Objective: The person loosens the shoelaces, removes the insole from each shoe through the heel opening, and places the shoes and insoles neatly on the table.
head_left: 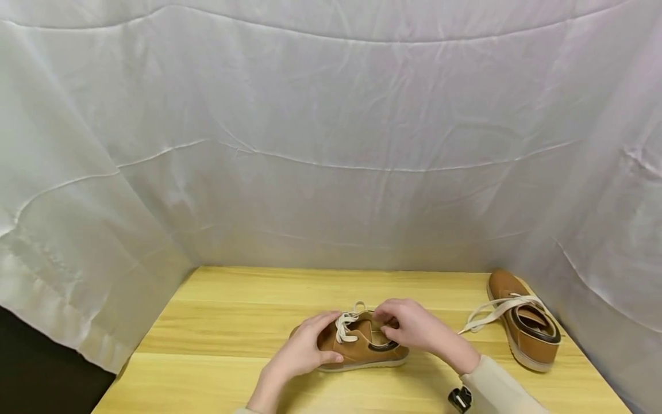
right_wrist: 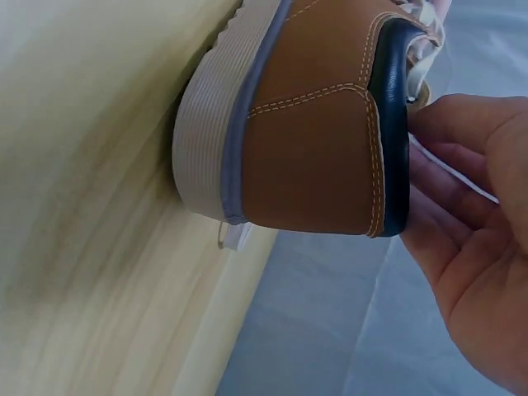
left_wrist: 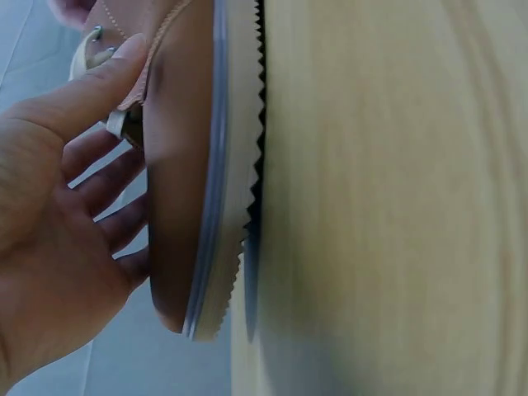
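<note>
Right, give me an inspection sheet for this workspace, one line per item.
Surface: light wood-grain table.
Job's things: near brown shoe between the hands, toe toward the person's left; second brown shoe near the table's right edge, its cream laces trailing leftward.
Clutter: nothing seen.
Left hand: holds the front of the near shoe, thumb on its near side.
Right hand: fingers at the near shoe's opening; whether they pinch anything is unclear.
Cables: nothing seen.
Surroundings: pale grey fabric behind and at both sides; small black device by the right sleeve.
</note>
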The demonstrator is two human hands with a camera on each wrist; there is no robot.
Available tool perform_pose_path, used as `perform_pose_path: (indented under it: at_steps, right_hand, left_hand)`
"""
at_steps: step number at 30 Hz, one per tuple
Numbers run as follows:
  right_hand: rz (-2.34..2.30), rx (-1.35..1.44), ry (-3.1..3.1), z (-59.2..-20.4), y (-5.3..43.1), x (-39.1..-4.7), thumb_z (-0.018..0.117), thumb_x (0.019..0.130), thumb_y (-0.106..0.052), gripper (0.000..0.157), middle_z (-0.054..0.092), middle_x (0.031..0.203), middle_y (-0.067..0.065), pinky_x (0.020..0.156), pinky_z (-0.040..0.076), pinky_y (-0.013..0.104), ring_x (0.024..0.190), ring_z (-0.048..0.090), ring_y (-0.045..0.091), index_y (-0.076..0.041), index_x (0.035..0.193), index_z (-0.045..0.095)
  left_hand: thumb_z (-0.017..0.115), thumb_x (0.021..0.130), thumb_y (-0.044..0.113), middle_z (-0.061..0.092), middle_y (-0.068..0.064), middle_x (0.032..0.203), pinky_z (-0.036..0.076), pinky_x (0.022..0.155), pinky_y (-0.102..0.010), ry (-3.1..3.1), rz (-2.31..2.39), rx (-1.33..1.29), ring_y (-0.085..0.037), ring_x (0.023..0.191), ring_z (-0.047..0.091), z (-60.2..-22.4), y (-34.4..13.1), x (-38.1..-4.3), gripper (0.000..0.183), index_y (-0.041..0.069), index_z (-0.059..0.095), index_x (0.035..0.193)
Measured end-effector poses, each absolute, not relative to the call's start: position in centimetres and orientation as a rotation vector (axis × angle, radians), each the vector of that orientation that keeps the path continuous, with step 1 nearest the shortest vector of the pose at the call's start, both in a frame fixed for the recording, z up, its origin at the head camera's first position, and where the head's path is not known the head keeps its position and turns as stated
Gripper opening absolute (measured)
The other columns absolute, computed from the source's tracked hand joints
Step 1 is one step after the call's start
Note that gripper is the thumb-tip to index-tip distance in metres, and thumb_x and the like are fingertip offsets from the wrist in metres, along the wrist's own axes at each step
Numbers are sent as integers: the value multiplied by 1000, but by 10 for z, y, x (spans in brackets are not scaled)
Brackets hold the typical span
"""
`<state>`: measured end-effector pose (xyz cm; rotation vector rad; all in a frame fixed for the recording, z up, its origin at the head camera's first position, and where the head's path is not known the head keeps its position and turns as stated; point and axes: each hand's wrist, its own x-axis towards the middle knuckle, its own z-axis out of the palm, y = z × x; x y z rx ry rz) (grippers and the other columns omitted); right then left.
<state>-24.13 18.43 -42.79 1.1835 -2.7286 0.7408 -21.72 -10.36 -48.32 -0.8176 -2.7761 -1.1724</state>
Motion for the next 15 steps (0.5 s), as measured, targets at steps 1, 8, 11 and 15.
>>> perform_pose_path:
  at_steps: [1, 8, 11, 15]
  right_hand:
    - [747, 1190, -2742, -428, 183, -244, 73, 87, 4, 24, 75, 102, 7, 78, 62, 29, 90, 72, 16, -1, 111, 73]
    - [800, 1243, -2815, -430, 179, -262, 74, 81, 9, 24, 77, 92, 7, 73, 61, 24, 82, 73, 12, 0, 103, 75]
    - [862, 1251, -2864, -430, 180, -269, 74, 79, 12, 25, 77, 92, 7, 74, 60, 21, 82, 73, 12, 0, 101, 75]
    - [965, 1254, -2958, -427, 180, -276, 76, 79, 12, 28, 77, 95, 9, 77, 60, 21, 85, 74, 15, 2, 105, 75]
  left_hand:
    - [89, 83, 30, 53, -4, 155, 37, 118, -58, -2779, -1170, -814, -35, 143, 47, -484, -104, -217, 82, 14, 50, 154]
    - [89, 81, 25, 57, -2, 151, 39, 118, -56, -2772, -1197, -815, -32, 141, 50, -486, -101, -219, 81, 18, 53, 153]
    - [90, 79, 24, 58, -3, 150, 40, 116, -56, -2783, -1174, -794, -33, 139, 52, -485, -100, -220, 82, 18, 54, 152]
    - [91, 77, 22, 59, -5, 148, 41, 115, -56, -2801, -1139, -770, -34, 138, 53, -483, -100, -220, 83, 17, 55, 151]
